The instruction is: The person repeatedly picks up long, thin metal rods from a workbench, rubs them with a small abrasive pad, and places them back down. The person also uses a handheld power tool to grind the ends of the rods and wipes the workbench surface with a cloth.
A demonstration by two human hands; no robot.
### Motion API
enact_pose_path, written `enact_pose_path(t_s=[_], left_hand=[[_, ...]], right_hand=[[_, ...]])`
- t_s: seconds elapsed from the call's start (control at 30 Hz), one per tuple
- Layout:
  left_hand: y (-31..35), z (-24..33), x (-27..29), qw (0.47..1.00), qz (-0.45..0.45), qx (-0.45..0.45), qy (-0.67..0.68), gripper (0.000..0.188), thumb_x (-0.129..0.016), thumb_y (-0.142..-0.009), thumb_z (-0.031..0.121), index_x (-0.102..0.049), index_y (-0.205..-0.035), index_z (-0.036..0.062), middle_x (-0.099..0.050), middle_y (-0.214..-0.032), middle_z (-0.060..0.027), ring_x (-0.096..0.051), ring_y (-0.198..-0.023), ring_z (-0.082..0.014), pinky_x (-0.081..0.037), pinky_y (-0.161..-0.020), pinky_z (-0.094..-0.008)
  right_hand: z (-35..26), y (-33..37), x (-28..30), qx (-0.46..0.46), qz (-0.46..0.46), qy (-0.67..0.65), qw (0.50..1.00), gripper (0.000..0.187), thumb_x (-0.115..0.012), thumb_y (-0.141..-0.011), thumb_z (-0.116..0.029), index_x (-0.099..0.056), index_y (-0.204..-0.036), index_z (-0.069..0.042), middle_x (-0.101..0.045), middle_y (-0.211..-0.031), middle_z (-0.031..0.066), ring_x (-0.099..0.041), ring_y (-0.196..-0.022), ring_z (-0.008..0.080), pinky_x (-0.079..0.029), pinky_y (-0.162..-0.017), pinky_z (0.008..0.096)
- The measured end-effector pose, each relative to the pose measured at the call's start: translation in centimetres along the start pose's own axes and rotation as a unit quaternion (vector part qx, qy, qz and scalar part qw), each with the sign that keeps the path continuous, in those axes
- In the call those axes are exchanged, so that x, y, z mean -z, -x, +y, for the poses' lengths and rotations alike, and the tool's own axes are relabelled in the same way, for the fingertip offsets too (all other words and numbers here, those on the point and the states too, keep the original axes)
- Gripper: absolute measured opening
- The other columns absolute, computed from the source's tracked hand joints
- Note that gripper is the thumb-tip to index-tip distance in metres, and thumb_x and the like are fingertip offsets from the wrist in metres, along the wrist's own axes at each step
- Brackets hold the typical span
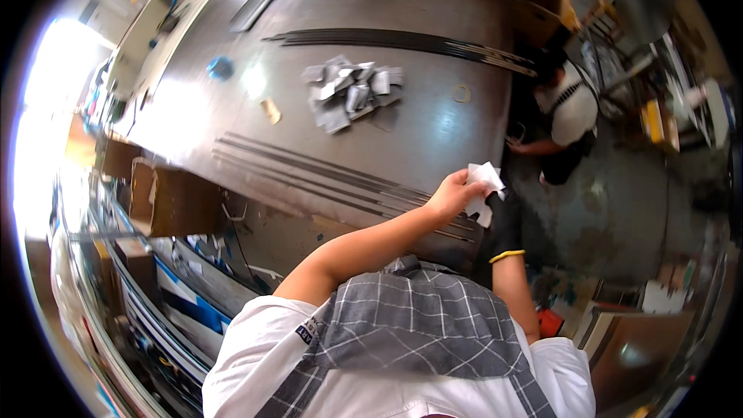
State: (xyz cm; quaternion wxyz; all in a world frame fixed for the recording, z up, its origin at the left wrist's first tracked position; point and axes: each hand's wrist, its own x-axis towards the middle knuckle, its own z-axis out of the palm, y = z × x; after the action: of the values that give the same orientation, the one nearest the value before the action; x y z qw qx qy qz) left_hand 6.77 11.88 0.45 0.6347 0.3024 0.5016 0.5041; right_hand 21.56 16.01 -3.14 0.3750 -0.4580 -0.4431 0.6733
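Near the right front edge of the table, my bare left hand (455,196) pinches a small crumpled white sheet (486,176), paper or cloth; I cannot tell which. My right hand (505,213) wears a black glove with a yellow cuff. Its fingertips meet the same sheet from the right, though the dark glove blurs their outline. Part of the sheet hangs down between both hands. Beyond them, a loose pile of grey and white folded pieces (352,93) lies on the metal table (309,155). Long thin dark strips (333,174) rest left of my left hand.
More dark strips (402,40) lie across the far side, reaching past the right edge. A pale ring (461,94), a blue crumpled item (220,68) and a tan scrap (271,111) are on the table. A co-worker (569,108) bends at its right. Cardboard box (178,200) at left.
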Motion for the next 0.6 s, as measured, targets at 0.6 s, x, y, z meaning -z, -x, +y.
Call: enact_pose_path(t_s=[0.6], left_hand=[[39.5, -1.5, 28.7, 0.763, 0.508, -0.248, 0.313, 0.023, -0.048, -0.102, 0.021, -0.057, -0.116, 0.0060, -0.065, -0.101, -0.0014, -0.058, -0.086, -0.0069, -0.048, -0.074, -0.0239]], right_hand=[[10.5, 23.7, -49.5, 0.000, -0.364, 0.040, 0.931, 0.024, -0.052, -0.097, -0.023, -0.062, -0.104, -0.003, -0.065, -0.092, 0.0077, -0.061, -0.082, 0.0162, -0.049, -0.073, 0.0309]])
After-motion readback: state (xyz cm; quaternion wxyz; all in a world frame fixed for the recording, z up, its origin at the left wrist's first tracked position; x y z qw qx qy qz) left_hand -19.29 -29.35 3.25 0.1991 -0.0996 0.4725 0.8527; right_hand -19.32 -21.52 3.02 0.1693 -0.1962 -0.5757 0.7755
